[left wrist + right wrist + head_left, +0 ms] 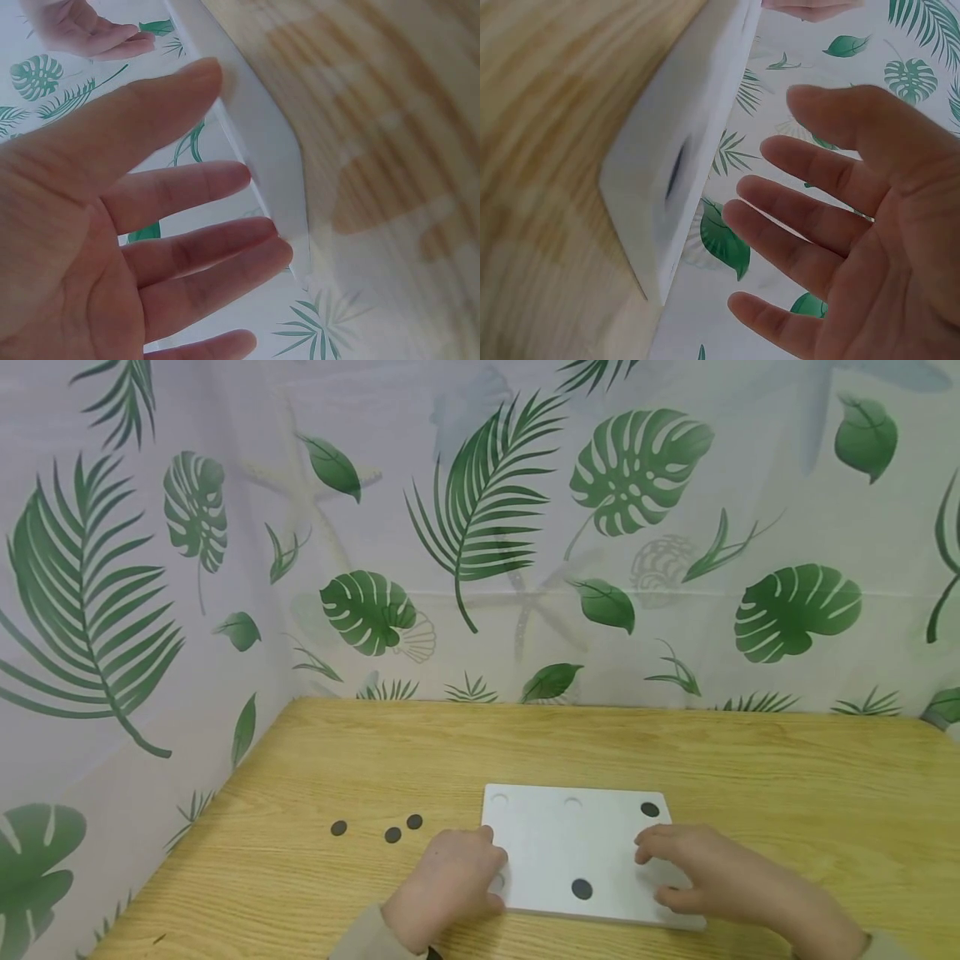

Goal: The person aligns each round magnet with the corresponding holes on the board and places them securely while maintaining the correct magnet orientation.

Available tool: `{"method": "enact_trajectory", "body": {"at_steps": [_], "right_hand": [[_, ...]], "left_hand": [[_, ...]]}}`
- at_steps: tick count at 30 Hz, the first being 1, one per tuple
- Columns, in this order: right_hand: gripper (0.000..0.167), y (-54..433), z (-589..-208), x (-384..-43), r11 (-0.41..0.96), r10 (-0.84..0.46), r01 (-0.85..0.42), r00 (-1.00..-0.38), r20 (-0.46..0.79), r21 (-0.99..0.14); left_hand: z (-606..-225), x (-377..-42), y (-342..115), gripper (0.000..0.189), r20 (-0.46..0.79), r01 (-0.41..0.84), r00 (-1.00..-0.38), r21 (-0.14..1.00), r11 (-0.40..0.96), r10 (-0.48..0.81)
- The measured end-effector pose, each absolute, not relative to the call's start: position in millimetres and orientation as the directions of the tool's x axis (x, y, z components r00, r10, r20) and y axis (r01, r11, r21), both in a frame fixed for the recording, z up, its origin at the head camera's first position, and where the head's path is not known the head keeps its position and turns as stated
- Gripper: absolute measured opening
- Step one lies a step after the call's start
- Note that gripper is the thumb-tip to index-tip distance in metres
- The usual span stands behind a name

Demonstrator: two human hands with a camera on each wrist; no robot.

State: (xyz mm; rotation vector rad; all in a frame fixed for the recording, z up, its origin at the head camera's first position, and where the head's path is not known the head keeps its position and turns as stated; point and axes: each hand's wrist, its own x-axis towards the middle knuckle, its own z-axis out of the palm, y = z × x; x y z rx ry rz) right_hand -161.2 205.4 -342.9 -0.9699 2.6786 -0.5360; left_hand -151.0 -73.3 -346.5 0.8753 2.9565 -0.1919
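Observation:
A white rectangular board [555, 852] with shallow round recesses lies on the table. One black disc [649, 810] sits at its far right corner, another black disc [582, 889] at the middle of its near side. At the board's left edge is my left hand [457, 872]; in the left wrist view its spread fingertips [262, 232] appear to touch the board. My right hand [705, 868] hovers over the right side with relaxed, slightly bent fingers and nothing in them. In the right wrist view the fingers stand apart from the board. That hand partly hides the near right corner.
Left of the board, three loose black discs lie on the wooden table [352, 752]: one disc [339, 828] farther left, and two close together, a nearer disc [393, 835] and a farther disc [415, 822]. A leaf-printed cloth [525, 527] hangs behind and at the left.

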Motion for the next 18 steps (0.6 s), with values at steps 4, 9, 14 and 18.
{"method": "enact_trajectory", "body": {"at_steps": [4,9,14,18], "right_hand": [[0.029,204,-345,-160,0.74,-0.62,-0.503,-0.768,-0.163,-0.446],[0.038,204,-350,-159,0.775,-0.583,-0.451,-0.78,-0.226,-0.443],[0.042,205,-352,-159,0.791,-0.568,-0.437,-0.785,-0.248,-0.429],[0.046,204,-354,-159,0.798,-0.559,-0.428,-0.789,-0.255,-0.425]], "left_hand": [[-347,-151,-73,0.03,-0.094,0.542,-0.84,-0.096,0.835,0.534],[-347,-151,-73,0.03,-0.088,0.542,-0.84,-0.098,0.835,0.535],[-347,-151,-74,0.03,-0.071,0.55,-0.835,-0.101,0.829,0.545],[-347,-151,-74,0.029,-0.061,0.555,-0.832,-0.094,0.827,0.552]]}}
